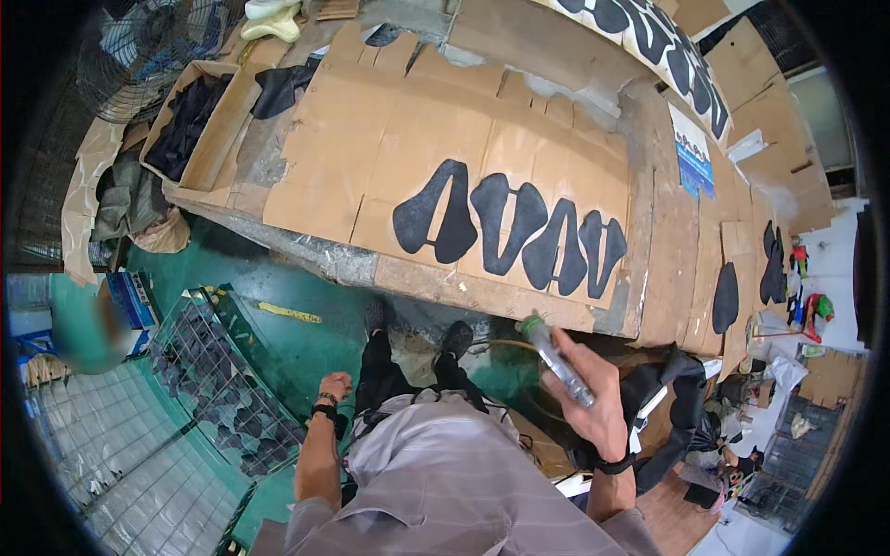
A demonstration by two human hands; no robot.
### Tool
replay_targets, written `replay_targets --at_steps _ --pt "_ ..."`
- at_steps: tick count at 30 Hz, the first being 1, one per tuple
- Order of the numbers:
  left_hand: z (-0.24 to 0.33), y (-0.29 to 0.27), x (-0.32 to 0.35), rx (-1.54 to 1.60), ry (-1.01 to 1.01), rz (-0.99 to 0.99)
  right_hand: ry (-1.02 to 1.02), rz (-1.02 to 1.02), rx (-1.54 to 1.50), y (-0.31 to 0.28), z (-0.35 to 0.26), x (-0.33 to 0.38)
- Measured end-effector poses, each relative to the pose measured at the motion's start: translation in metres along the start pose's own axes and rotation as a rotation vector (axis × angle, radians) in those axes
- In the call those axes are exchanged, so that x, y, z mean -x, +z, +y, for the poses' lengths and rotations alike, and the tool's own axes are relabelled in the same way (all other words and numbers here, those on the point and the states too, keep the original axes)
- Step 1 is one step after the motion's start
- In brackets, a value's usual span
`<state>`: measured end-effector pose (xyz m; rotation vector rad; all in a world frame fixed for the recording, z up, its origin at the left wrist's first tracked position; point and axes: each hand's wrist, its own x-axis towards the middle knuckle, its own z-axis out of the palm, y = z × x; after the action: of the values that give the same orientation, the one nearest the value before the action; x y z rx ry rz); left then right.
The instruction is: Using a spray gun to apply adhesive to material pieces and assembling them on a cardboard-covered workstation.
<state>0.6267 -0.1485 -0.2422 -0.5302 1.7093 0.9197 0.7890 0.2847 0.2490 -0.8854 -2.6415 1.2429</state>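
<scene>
My right hand (pixel 593 394) is wrapped round a clear, tube-like bottle with a green top (pixel 556 357), held tilted just off the near edge of the workbench. Hanging low beside my leg, my left hand (pixel 336 387) has its fingers curled in, and I see nothing in them. On the cardboard-covered bench (pixel 371 139) ahead lie several black, curved cut pieces (pixel 454 213), set out in a slanting row. They narrow at one end and bulge at the other. Neither hand touches them.
A wire crate (pixel 269 422) of dark scraps stands on the green floor at left. A carton of black cloth (pixel 190 130) and a fan (pixel 148 46) are at the far left. More black pieces (pixel 728 296) lie at right. A thin hose (pixel 505 344) runs near the bottle.
</scene>
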Motion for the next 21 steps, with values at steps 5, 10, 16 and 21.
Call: replay_targets --at_steps 5,10,16,21 --pt "-0.002 0.002 0.001 -0.021 -0.011 0.053 -0.064 -0.126 -0.026 0.010 0.002 0.007" --pt "0.010 0.001 -0.006 0.085 -0.020 0.001 -0.086 -0.044 -0.058 0.019 -0.006 -0.009" --pt "0.032 0.011 -0.009 0.082 0.073 -0.006 -0.060 -0.051 -0.054 0.008 -0.003 -0.002" --pt "0.016 0.003 -0.018 -0.071 0.178 0.046 -0.037 -0.115 -0.038 0.000 0.005 0.010"
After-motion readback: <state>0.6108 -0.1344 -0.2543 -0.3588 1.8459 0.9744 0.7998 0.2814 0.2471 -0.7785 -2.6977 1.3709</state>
